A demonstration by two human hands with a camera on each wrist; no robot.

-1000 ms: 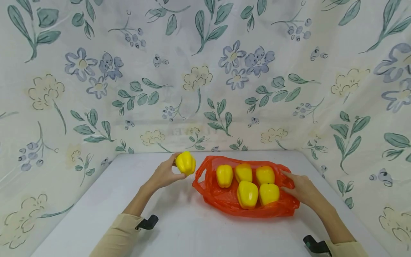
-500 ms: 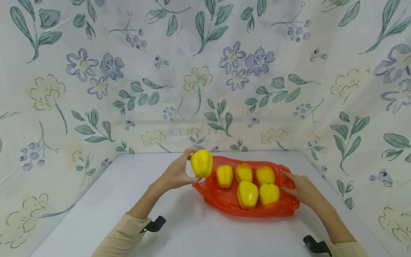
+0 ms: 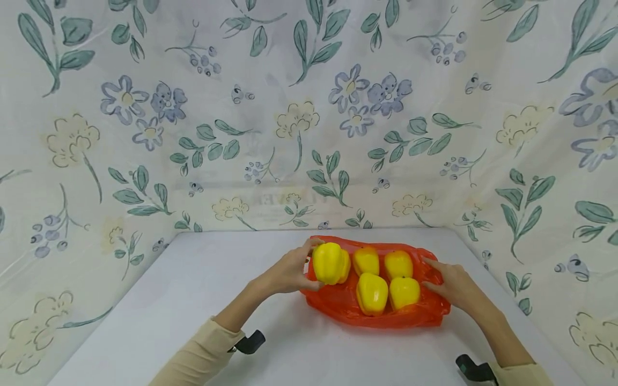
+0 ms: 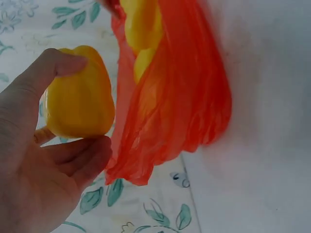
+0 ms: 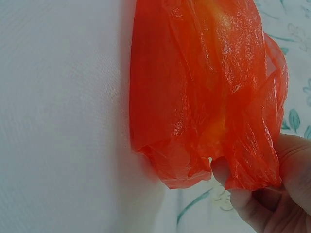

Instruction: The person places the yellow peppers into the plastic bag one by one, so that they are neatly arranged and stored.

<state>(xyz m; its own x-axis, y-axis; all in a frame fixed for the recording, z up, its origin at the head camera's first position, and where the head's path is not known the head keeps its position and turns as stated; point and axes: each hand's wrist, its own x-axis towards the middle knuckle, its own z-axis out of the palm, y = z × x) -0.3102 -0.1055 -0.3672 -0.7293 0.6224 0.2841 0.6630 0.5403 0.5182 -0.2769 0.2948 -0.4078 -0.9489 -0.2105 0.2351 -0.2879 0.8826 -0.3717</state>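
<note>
In my left hand [image 3: 289,271] I grip a yellow bell pepper [image 4: 80,99], thumb on one side and fingers on the other. It hangs over the left part of an open red plastic bag [image 3: 338,308] and partly covers another yellow pepper [image 3: 345,266] there. Several more yellow peppers [image 3: 372,294] sit inside the bag, in two rough rows. At the bag's right end my right hand [image 3: 451,281] pinches its edge between thumb and fingers. The right wrist view shows the crumpled bag film [image 5: 252,165] between those fingertips.
The bag lies on a white table [image 3: 159,300]. A floral-patterned sheet [image 3: 265,161] stands behind the table and along its sides. A dark wrist device [image 3: 251,342] sits at the left sleeve, and another dark device [image 3: 475,370] at the right.
My left hand has carried the pepper rightward, from beside the bag to over its left part, rising and then lowering a little. My right hand has stayed at the bag's edge.
</note>
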